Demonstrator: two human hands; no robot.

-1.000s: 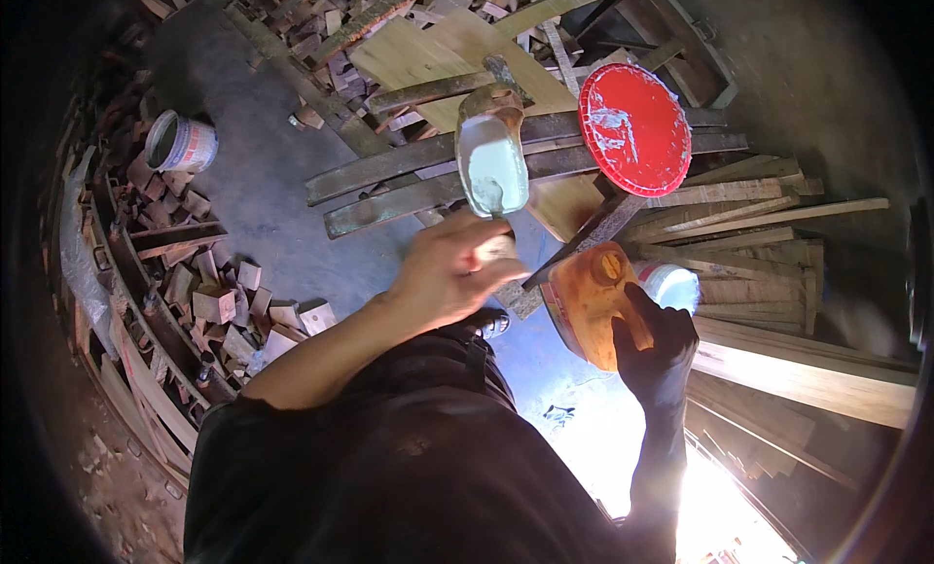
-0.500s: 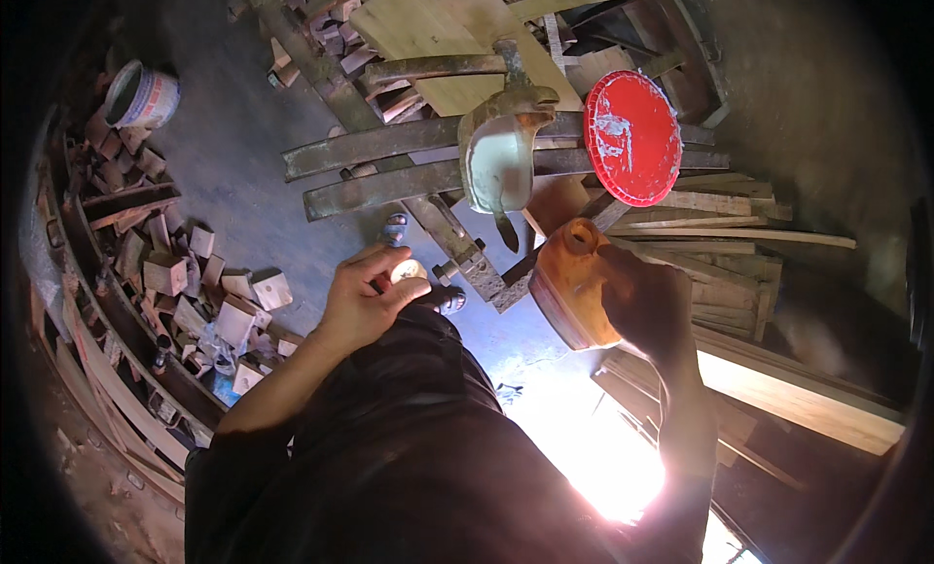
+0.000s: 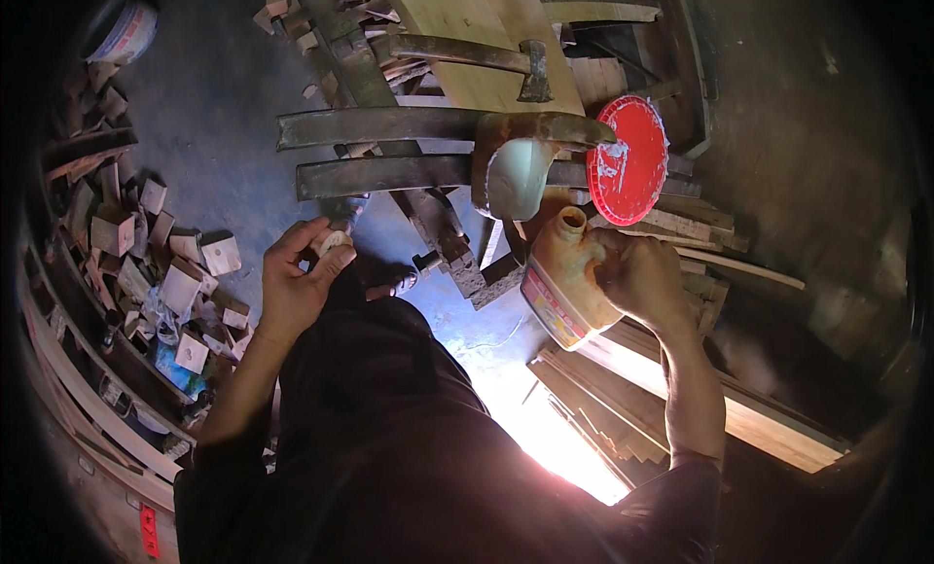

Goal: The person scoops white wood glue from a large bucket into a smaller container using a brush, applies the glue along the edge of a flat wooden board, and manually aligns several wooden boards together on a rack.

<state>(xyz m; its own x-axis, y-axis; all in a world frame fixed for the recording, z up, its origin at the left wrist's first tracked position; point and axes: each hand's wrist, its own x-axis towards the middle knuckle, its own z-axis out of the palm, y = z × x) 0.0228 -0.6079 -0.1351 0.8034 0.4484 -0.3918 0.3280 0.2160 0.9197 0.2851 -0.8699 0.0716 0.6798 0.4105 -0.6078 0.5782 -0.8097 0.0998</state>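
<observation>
I have the left hand [image 3: 295,277] pinching a small pale disc [image 3: 336,240]; apart from it, the right hand [image 3: 644,277] clamps an orange jug [image 3: 559,287].

My jug [image 3: 572,284] is amber-orange, blotched paler tan, its label [image 3: 553,311] patched with red and yellow. I see a cream cap [image 3: 332,242], a bright red lid [image 3: 639,160] smeared with whitish streaks, and a pale mint container [image 3: 519,182] (brown-stained along its upper part). My shirt [image 3: 418,476] is near-black.

Left fingers [image 3: 300,236] in a pinch, right fingers [image 3: 612,243] curled
</observation>
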